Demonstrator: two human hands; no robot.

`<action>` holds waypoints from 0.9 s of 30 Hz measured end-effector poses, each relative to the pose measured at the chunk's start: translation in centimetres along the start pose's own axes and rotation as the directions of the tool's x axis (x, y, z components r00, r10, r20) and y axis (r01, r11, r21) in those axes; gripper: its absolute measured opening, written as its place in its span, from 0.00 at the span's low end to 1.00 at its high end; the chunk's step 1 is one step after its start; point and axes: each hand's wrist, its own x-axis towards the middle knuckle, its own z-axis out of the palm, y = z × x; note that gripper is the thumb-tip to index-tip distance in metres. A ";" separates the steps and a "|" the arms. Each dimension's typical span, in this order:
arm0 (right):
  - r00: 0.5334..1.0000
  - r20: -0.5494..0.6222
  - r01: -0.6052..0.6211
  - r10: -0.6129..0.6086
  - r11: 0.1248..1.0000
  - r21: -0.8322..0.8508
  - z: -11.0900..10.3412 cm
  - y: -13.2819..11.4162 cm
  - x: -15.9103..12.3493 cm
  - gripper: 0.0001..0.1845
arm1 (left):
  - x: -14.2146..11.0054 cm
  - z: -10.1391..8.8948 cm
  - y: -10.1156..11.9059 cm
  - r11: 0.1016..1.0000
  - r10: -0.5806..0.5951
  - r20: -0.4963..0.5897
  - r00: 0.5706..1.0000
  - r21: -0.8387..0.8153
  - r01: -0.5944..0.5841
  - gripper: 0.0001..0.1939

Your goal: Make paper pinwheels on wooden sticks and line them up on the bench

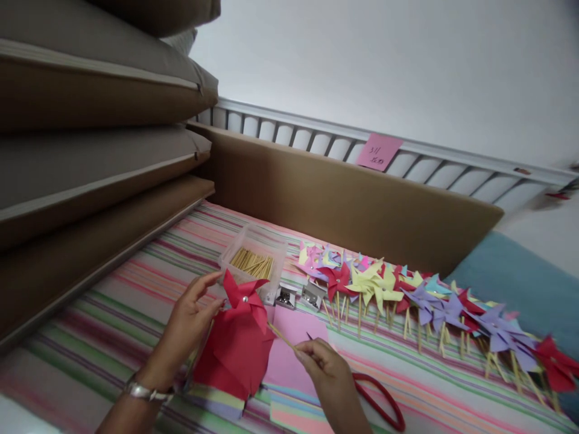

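A red paper pinwheel (245, 299) with a pale round pin at its centre is held up on a thin wooden stick. My right hand (323, 371) pinches that stick near its lower end. Just left of the blades is my left hand (192, 316), its thumb and forefinger apart and nothing visible between them. Below the pinwheel lies a stack of red paper sheets (230, 361), with other colours showing at the edges. Beside it is a pile of pink paper (296, 361). Red-handled scissors (382, 401) lie partly hidden under my right hand.
A clear plastic box (278, 256) holds many short sticks (252, 263). Two small boxes of metal pins (286, 296) stand by it. Finished pinwheels (423, 301) in several colours lie along the right. Stacked cushions (99, 175) rise at left; a brown board (335, 199) stands behind.
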 end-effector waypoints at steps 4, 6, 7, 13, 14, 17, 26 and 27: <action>1.000 0.020 0.024 -0.023 0.998 -0.059 -0.9 0.4 0.2 0.10 | -0.1 -0.3 0.0 0.999 0.028 0.159 0.987 0.027 -0.033 0.20; 0.999 0.020 0.026 -0.025 0.997 -0.068 -1.0 0.3 0.2 0.10 | -0.2 -0.4 0.0 0.995 0.069 0.168 0.983 0.061 -0.080 0.18; 0.999 0.022 0.027 -0.025 0.997 -0.070 -1.0 0.3 0.1 0.10 | -0.2 -0.4 -0.1 0.992 0.084 0.162 0.983 0.079 -0.098 0.17; 0.996 0.091 0.011 -0.005 0.998 -0.061 -0.5 0.2 -0.1 0.11 | 0.1 -0.6 -0.4 0.994 0.067 0.205 0.976 0.076 -0.084 0.02; 0.996 0.094 0.005 0.000 0.998 -0.055 -0.5 0.1 -0.1 0.11 | 0.2 -0.6 -0.4 0.995 0.059 0.227 0.972 0.066 -0.076 0.02; 0.997 0.076 0.004 -0.002 0.999 -0.035 -0.2 -0.1 -0.2 0.11 | 0.2 -0.6 -0.2 0.999 0.026 0.241 0.970 0.019 -0.032 0.05; 0.997 0.046 -0.064 0.060 0.994 0.086 0.2 0.1 -0.1 0.08 | -0.1 -0.4 1.0 0.999 -0.008 0.171 0.985 -0.037 0.015 0.04; 0.995 0.021 -0.100 0.098 0.983 0.157 0.4 0.3 0.0 0.07 | -0.1 -0.4 1.1 0.999 -0.009 0.129 0.992 -0.050 0.015 0.09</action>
